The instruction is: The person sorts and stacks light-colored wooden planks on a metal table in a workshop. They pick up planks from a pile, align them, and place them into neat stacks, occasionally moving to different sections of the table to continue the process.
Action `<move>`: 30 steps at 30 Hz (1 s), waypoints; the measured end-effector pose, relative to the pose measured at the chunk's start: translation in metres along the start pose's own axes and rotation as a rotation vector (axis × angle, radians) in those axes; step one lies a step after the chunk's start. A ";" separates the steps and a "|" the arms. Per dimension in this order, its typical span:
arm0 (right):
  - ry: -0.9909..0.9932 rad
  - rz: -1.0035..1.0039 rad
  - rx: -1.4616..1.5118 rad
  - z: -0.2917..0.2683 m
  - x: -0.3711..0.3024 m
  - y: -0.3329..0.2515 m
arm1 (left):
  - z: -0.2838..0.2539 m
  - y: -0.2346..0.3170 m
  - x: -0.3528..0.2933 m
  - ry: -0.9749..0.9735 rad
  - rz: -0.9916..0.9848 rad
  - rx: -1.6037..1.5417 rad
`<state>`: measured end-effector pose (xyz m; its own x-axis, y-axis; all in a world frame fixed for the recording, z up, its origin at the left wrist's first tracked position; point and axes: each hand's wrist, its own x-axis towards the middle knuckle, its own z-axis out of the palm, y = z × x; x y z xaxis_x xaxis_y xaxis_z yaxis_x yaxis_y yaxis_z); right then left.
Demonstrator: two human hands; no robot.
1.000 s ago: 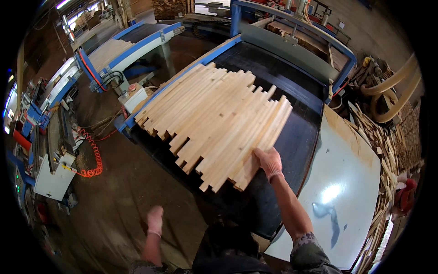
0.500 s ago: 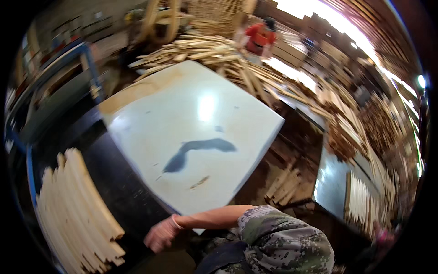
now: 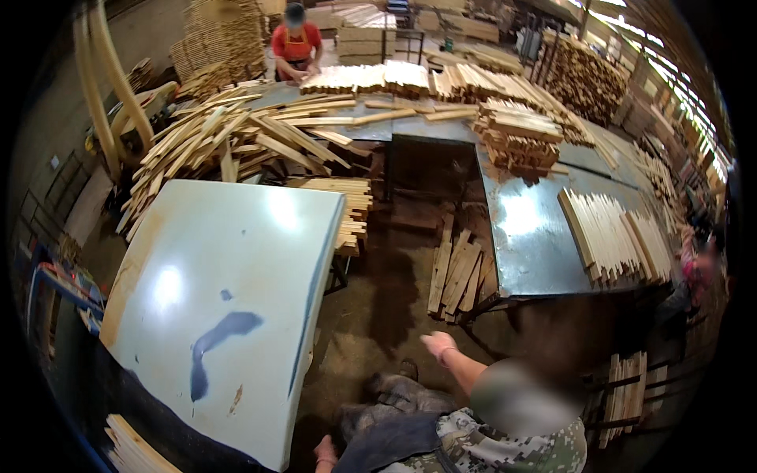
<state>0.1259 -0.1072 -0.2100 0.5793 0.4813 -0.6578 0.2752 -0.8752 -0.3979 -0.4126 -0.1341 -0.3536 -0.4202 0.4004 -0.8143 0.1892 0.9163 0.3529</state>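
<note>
My right hand (image 3: pixel 438 345) reaches forward over the floor between the tables, its fingers loosely apart with nothing visible in them. A camouflage sleeve (image 3: pixel 505 418) covers that upper arm. At the lower edge, my left hand (image 3: pixel 324 452) is partly in view beside the near right corner of a pale, glossy tabletop (image 3: pixel 260 260). It seems empty, with its fingers not fully shown. The tabletop carries a dark curved stain (image 3: pixel 217 343) and a small brown mark. Below its near left side lie light wooden strips (image 3: pixel 130 445) on a dark surface.
Loose wooden slats (image 3: pixel 213 142) are heaped behind the pale tabletop. On the right stands a metal table (image 3: pixel 520 260) with a row of strips (image 3: pixel 603 236). Slats (image 3: pixel 459 272) lean low beside it. A person in red (image 3: pixel 296 47) works at the far table; another person (image 3: pixel 698 264) is at the right.
My view has turned right, so the pale tabletop now sits further left and the metal table shows more fully. The arm once stretched leftward near the strips no longer shows there; both hands are now visible.
</note>
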 end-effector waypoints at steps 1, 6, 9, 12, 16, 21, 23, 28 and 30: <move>0.055 0.162 0.047 0.002 0.022 0.088 | 0.040 0.016 0.004 0.047 0.152 0.133; -0.381 0.012 -0.497 -0.007 0.022 0.285 | 0.153 0.105 -0.025 -0.127 0.451 0.495; -0.484 -0.175 -0.541 -0.007 0.018 0.332 | 0.201 0.168 -0.066 -0.090 0.407 0.291; -0.505 -0.031 0.109 -0.021 0.034 0.333 | 0.245 0.248 -0.133 -0.026 0.323 0.332; -0.207 0.554 1.198 -0.051 0.062 0.262 | 0.299 0.326 -0.168 -0.093 0.233 0.668; 0.015 0.544 1.183 -0.104 0.101 0.187 | 0.395 0.400 -0.205 -0.122 0.291 0.817; 0.005 0.524 1.098 -0.101 0.129 0.205 | 0.430 0.412 -0.164 -0.233 0.347 0.714; -0.161 0.404 0.374 -0.147 0.186 0.191 | 0.557 0.508 -0.101 -0.327 0.483 0.783; -0.261 0.279 0.165 -0.192 0.220 0.172 | 0.612 0.569 -0.108 -0.538 0.739 0.974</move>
<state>0.4479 -0.1620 -0.3003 0.3948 0.2413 -0.8865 -0.0042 -0.9644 -0.2644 0.2839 0.3404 -0.3473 0.4126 0.5392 -0.7342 0.8657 0.0186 0.5002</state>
